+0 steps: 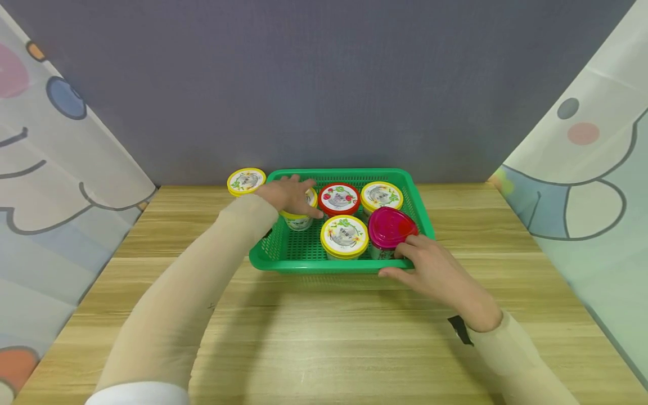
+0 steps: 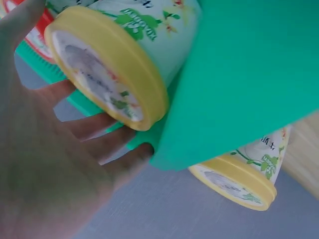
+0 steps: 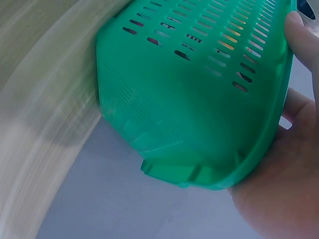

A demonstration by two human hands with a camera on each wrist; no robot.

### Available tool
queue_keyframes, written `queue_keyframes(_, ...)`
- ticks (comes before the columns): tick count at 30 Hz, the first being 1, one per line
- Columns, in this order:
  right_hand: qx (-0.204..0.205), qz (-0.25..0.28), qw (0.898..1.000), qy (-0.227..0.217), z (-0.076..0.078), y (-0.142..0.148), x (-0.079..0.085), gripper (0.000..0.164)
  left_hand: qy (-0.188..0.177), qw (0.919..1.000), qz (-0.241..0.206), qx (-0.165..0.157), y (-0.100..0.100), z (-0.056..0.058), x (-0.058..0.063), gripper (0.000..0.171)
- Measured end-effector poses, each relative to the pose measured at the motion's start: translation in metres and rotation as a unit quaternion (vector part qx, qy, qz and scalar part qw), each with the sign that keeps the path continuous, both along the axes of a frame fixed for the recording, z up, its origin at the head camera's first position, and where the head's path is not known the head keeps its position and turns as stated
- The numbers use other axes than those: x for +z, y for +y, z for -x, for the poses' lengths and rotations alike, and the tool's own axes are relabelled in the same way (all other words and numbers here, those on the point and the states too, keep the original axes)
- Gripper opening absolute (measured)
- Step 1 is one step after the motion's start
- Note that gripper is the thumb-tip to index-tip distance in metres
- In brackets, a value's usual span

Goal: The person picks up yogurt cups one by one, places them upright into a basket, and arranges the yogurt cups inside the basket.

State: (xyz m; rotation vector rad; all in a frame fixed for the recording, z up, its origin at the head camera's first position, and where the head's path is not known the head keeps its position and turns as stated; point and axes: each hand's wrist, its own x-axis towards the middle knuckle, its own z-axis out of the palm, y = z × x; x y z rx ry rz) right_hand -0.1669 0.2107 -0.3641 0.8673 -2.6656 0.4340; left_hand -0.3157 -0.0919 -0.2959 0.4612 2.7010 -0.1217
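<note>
A green basket [image 1: 334,265] on the table holds several tubs with round lids. My left hand [image 1: 292,196] reaches over a yellow-lidded tub [image 1: 298,224] in the basket's back left, its fingers spread. In the left wrist view, those fingers lie close beside the tub's yellow lid [image 2: 124,64]. My right hand [image 1: 430,261] grips the basket's rim at the front right corner, thumb outside and fingers inside. Beside these fingers stands a tub with a magenta lid [image 1: 387,228]. The right wrist view shows the right thumb [image 3: 301,40] at the rim.
Another yellow-lidded tub [image 1: 246,181] stands outside the basket, by its back left corner. Inside are a red-lidded tub [image 1: 339,198] and two more yellow-lidded tubs, one at the back [image 1: 382,195], one at the front [image 1: 344,235]. A grey wall [image 1: 324,101] rises behind the wooden table [image 1: 324,337].
</note>
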Motion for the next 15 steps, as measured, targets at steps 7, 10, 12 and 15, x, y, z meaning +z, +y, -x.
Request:
queue_keyframes(7,-0.005,0.001,1.0,-0.008,0.0,0.0,0.0,0.04,-0.008,0.9998,0.014,0.012,-0.006,-0.007,0.016,0.104)
queue_keyframes(10,-0.006,-0.001,1.0,-0.012,0.0,0.0,0.0,0.04,-0.007,0.9998,0.008,0.016,-0.009,-0.01,0.022,0.103)
queue_keyframes(12,-0.005,-0.002,1.0,-0.013,0.0,0.0,0.0,0.04,-0.001,0.9998,0.001,0.018,-0.013,-0.011,0.024,0.102)
queue_keyframes(15,-0.004,-0.002,1.0,-0.014,0.001,0.0,0.0,0.039,0.013,0.9996,-0.017,0.016,-0.02,-0.01,0.025,0.1)
